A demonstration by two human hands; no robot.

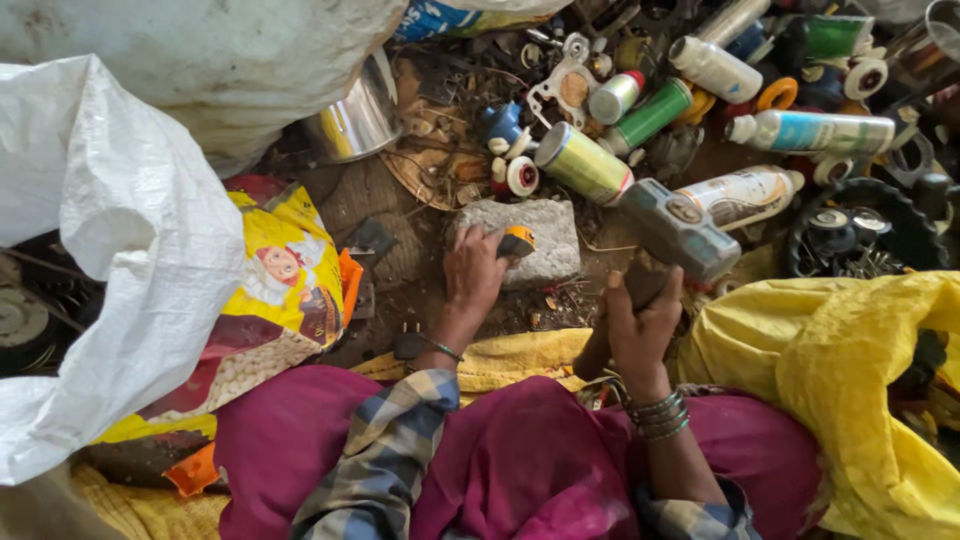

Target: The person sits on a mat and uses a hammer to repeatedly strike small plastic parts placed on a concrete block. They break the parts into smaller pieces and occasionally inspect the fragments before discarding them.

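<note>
My left hand (472, 272) holds a small orange and black object (517, 241) down on a flat grey stone (535, 235). A heavy hammer with a grey metal head (678, 230) is gripped by my right hand (640, 325) around its wooden handle. The hammer head hangs just right of the stone, a little above the ground. Both arms wear bangles, and the left sleeve is checked cloth over a magenta garment.
Beyond the stone lies a heap of spray cans (585, 163), bottles (745, 195) and metal scrap. A steel pot (355, 120) sits at the back left. White woven sacks (110, 220) stand at the left, a yellow printed bag (280, 270) beside them, a yellow sack (840, 360) at the right.
</note>
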